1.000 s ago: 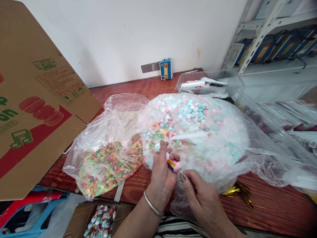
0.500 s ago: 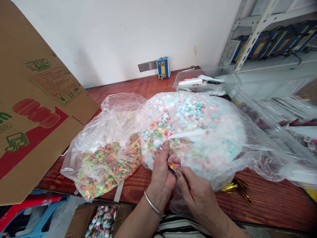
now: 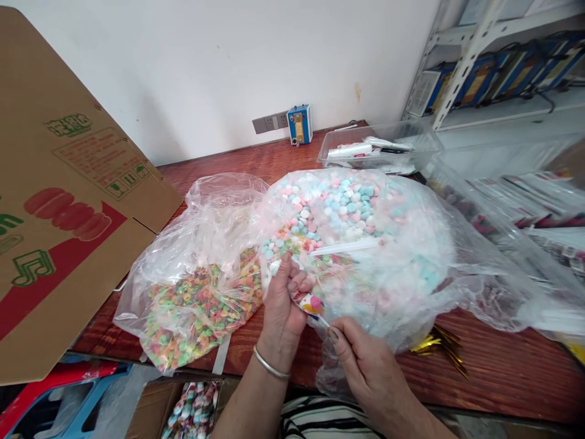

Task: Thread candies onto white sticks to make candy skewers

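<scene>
My left hand (image 3: pixel 284 308), with a bangle on its wrist, is closed around a small candy packet (image 3: pixel 313 303) printed in pink, yellow and blue. From the packet's lower end a thin white stick (image 3: pixel 324 321) runs to my right hand (image 3: pixel 365 356), whose thumb and forefinger pinch it. Both hands are over the near edge of a large clear bag (image 3: pixel 411 244) of pastel round candies (image 3: pixel 354 204). White strips (image 3: pixel 347 246) lie on those candies. To the left, another clear bag (image 3: pixel 183 225) holds small coloured ring candies (image 3: pixel 201 311).
A big cardboard box (image 3: pixel 91 201) stands at left. Behind the bags are a clear bin (image 3: pixel 329 149) and a blue device (image 3: pixel 300 125) by the wall. Gold foil ties (image 3: pixel 439 347) lie right of my hands. Below the table edge, an open carton holds wrapped candy strings (image 3: pixel 194 408).
My left hand has shifted left and slightly away from my right hand. More of the packet and the white stick between the hands now shows.
</scene>
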The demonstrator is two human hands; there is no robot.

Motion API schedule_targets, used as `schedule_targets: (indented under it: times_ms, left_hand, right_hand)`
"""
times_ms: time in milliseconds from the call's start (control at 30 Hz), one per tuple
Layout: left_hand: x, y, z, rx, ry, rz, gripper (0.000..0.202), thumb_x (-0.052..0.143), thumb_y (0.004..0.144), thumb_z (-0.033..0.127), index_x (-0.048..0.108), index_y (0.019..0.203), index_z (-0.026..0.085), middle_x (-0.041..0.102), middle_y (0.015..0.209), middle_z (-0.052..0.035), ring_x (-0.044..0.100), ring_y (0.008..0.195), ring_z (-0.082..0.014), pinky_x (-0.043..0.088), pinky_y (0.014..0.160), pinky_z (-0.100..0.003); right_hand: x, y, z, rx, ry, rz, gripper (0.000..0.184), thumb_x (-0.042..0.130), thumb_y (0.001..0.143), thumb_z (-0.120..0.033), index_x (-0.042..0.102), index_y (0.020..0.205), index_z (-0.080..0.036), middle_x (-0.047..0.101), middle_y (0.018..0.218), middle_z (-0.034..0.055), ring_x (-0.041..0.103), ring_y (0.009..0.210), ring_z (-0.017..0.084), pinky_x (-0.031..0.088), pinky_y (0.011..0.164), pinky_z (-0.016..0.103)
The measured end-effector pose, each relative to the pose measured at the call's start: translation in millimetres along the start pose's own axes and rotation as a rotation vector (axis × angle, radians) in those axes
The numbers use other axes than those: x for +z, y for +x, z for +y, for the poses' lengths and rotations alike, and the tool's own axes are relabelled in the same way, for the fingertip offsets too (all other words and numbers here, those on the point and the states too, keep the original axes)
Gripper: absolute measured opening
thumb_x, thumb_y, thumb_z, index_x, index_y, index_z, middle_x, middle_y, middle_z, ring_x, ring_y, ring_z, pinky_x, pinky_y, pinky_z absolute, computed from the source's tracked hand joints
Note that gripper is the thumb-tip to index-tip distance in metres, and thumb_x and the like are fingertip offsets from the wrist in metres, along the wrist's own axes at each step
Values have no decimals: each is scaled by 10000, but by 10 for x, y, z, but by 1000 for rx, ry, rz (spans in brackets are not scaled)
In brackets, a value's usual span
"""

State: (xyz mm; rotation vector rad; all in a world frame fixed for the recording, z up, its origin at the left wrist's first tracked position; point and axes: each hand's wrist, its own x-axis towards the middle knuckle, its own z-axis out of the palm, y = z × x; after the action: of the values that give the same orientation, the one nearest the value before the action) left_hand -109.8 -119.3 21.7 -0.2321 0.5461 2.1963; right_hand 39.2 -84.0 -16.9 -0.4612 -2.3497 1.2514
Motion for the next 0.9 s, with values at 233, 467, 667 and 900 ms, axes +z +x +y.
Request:
schedule_targets:
  times_ms: [233, 467, 667, 900]
  left_hand:
    - [-36, -77, -254, 39, 167, 83, 239, 743, 791, 257, 620, 965, 146, 572, 699, 38, 569, 547, -62, 513, 560, -195]
    - [25, 54, 107, 141, 90, 17, 133, 647, 866, 201, 617, 991, 169, 507, 676, 68, 489, 492, -20, 471, 528, -163]
    - [6, -71, -234, 97, 153, 17, 211, 691, 839, 223, 618, 1024, 154, 482, 638, 83, 443, 455, -12, 443, 513, -161]
    - [-52, -186, -420, 3, 254, 55, 225, 709, 812, 336, 624, 927, 162, 633, 740, -6, 636, 710, -113, 512, 714, -227]
  right_hand:
    - [54, 71, 84, -89, -145, 129, 231, 345, 1020, -258, 517, 876, -201, 594, 617, -24, 601, 493, 137, 399, 469, 231]
    - [15, -37, 112, -319, -378, 238, 246, 333, 1031, -235, 547, 922, -184, 614, 613, -8, 605, 482, 142, 399, 487, 248]
    - [74, 100, 53, -251, -363, 253, 275, 330, 1029, -232, 556, 885, -170, 622, 607, 9, 627, 500, 146, 419, 497, 241]
    - [55, 238, 89, -48, -106, 202, 182, 383, 996, -232, 557, 992, -180, 706, 800, 39, 692, 659, 159, 471, 561, 228]
